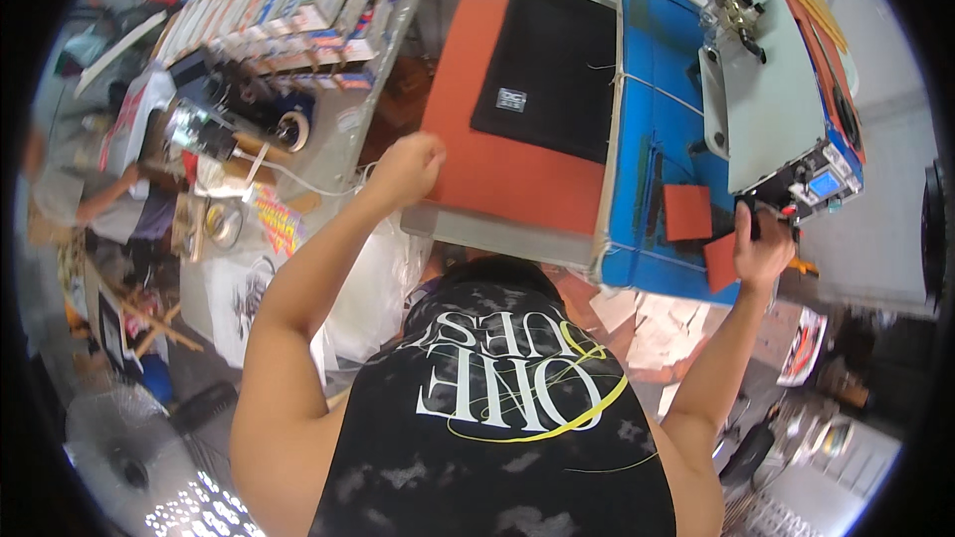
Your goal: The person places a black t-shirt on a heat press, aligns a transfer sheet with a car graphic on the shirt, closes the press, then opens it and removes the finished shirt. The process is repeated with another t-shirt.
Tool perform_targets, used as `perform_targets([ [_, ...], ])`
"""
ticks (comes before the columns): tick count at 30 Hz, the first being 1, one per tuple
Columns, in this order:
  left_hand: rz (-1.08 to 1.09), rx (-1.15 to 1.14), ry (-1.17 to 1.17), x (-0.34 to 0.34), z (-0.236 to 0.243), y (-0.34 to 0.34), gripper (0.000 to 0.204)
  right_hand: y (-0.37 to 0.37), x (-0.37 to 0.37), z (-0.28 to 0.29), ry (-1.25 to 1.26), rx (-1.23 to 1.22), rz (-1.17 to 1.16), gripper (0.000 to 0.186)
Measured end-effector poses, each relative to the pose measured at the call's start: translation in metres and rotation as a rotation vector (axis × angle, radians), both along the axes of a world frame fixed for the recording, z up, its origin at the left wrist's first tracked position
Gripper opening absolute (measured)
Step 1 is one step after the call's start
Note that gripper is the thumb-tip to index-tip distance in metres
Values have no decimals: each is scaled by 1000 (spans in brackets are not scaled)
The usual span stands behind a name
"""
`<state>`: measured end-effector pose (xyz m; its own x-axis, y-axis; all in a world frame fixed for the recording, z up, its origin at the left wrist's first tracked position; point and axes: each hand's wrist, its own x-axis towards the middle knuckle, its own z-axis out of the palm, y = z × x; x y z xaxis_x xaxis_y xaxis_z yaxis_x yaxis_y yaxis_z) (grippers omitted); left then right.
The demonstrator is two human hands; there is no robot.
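Lying on 1 red pad [463, 80]: 1 blk cloth [557, 55]; 2 hands [406, 174] apart.

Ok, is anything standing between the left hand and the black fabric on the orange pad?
Nothing visible does: only a strip of the orange pad lies between the left hand and the black fabric. The grey machine stands off to the right.

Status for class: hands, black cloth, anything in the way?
Left hand curled near red pad. Right hand at black handle. Black cloth flat on red pad, neither hand over it.
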<state>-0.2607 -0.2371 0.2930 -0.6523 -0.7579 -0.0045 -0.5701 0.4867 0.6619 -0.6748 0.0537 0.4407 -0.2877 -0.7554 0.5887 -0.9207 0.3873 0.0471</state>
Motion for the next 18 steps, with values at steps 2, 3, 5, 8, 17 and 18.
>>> perform_targets([
  [2, 55, -178, -46, -44, -12, -17, 24, 13, -16, -5, -25, -98, -88, 43],
  [3, 82, -265, -105, -63, -17, -21, 25, 22, -20, -11, 17, -82, -149, 45],
  [5, 100, -367, -179, -84, -26, -26, 32, 38, -36, -21, 51, -114, -328, 49],
  [8, 71, -177, -165, -94, -29, -38, 33, 52, -65, -21, -84, -104, -409, 48],
  [17, 43, 135, 822, -133, 53, -78, 22, -117, 98, -105, -247, 142, -166, 82],
  [18, 16, 106, 869, -139, 68, -82, 23, -140, 105, -122, -341, 282, -203, 79],
])
